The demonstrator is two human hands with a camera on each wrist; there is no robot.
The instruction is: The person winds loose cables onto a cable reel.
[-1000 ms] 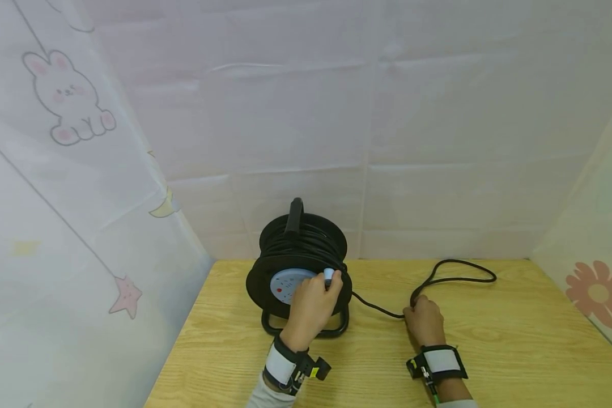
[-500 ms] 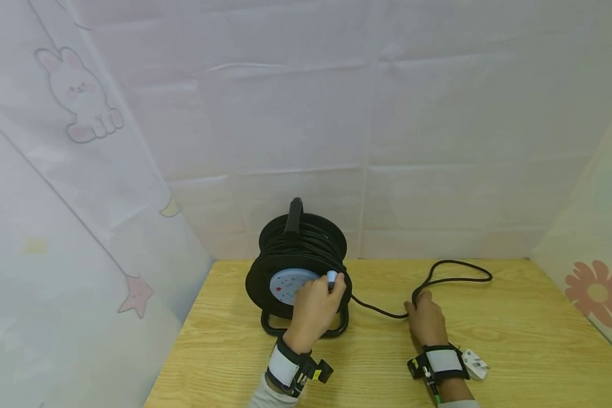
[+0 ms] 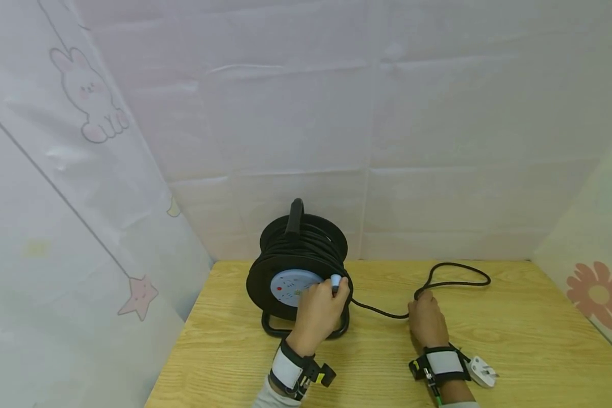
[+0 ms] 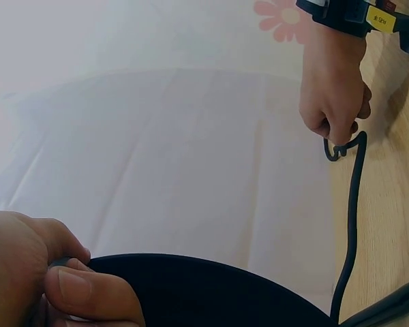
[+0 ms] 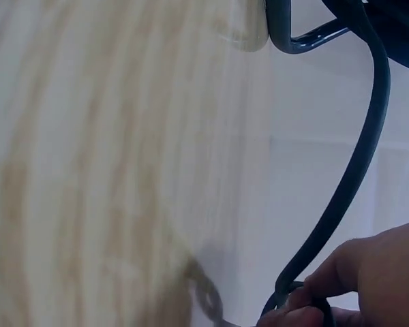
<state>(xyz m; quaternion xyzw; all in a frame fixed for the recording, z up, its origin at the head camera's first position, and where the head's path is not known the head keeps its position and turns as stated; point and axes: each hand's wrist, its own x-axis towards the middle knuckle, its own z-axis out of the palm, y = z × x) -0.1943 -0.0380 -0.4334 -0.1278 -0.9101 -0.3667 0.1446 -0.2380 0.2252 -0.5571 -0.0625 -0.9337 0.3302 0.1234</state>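
A black cable reel (image 3: 257,286) with a pale blue socket panel (image 3: 284,289) stands on its tube frame at the middle of the table. My left hand (image 3: 317,311) grips the crank knob (image 3: 335,280) on the reel's front; its fingers and thumb curl round it in the left wrist view. Black cable (image 3: 379,310) runs from the reel's right side to my right hand (image 3: 428,322), which pinches it close over the table. Beyond those fingers the cable bends in a loop (image 3: 459,264). A white plug (image 3: 483,372) lies beside my right wrist, on the cable's end.
The wooden table (image 3: 224,362) reaches back to a pale sheet wall (image 3: 296,113). Printed sheets also hang at the left and right sides. The reel's carrying handle (image 3: 294,218) rises above the wound cable.
The left hand and knob have shifted slightly right and down. The right hand has moved a little to the right. The plug has come into view by the right wrist and slid rightward.
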